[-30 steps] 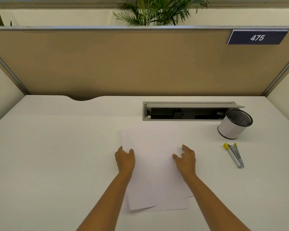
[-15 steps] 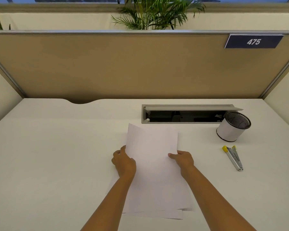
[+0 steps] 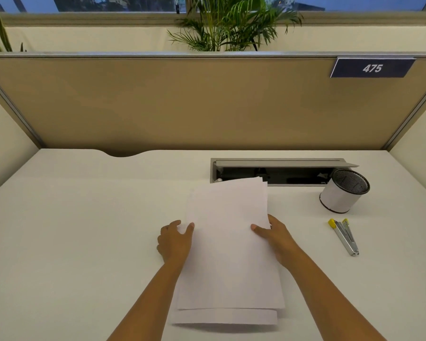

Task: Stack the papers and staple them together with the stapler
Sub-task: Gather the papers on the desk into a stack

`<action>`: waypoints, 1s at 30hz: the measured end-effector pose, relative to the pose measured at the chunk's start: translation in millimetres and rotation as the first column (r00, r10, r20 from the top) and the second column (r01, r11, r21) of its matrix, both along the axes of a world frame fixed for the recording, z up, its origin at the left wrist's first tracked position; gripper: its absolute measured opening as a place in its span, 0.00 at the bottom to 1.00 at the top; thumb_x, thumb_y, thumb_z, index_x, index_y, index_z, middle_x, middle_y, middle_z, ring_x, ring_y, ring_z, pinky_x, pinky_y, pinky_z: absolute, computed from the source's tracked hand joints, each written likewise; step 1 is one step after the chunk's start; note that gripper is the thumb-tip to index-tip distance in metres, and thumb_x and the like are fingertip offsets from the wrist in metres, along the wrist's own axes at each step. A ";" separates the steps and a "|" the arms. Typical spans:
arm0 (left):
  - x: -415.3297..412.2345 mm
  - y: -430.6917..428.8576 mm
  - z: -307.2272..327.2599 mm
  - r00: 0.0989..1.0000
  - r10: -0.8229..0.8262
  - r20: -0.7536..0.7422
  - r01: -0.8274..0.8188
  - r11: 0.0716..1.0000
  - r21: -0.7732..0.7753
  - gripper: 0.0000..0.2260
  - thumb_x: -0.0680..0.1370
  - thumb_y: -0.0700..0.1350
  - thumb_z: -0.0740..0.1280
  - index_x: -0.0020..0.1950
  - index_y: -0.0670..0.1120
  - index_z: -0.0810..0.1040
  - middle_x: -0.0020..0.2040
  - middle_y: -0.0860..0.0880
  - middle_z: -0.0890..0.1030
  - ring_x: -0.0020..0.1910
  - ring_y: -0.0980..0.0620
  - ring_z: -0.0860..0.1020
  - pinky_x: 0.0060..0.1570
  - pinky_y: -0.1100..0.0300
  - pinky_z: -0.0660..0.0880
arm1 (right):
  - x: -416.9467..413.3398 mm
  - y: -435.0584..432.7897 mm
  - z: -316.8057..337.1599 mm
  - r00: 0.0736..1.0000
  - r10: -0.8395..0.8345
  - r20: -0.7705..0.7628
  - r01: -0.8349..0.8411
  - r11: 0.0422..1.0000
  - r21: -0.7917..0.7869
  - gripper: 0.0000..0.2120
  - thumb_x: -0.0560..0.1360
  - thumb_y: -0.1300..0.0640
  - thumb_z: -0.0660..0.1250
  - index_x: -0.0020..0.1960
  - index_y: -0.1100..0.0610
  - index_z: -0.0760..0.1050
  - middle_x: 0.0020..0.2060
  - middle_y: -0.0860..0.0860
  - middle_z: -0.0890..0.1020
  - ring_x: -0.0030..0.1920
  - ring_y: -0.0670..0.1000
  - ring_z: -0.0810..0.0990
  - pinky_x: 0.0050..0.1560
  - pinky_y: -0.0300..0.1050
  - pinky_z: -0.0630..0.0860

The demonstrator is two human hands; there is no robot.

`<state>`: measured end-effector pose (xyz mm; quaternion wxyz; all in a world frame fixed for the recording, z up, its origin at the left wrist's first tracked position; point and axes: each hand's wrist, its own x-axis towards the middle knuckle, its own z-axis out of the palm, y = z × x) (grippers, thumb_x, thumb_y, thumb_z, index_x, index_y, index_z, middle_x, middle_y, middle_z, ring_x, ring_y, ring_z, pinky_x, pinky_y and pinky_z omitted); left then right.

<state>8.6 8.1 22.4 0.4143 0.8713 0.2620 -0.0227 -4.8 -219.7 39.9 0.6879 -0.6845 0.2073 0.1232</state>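
Papers (image 3: 229, 242) held lengthwise, long axis pointing away.

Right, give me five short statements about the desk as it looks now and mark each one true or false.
1. Both hands grip the papers, the left hand on one side edge and the right hand on the other. True.
2. The stapler is in the right hand. False: it lies on the desk, untouched.
3. The mesh pen cup stands beyond the stapler. True.
4. The sign on the partition reads 457. False: it reads 475.
5. The desk's cable tray is shut. False: its lid is raised.
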 end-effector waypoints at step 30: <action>-5.6 -34.4 85.8 0.886 -0.023 0.463 0.254 0.859 -0.444 0.16 0.78 0.44 0.62 0.66 0.48 0.66 0.59 0.48 0.76 0.54 0.49 0.77 0.52 0.58 0.76 | -6.6 15.4 79.8 0.857 -0.250 0.451 0.324 0.941 -0.096 0.18 0.73 0.53 0.68 0.61 0.55 0.73 0.53 0.51 0.81 0.51 0.53 0.81 0.52 0.48 0.79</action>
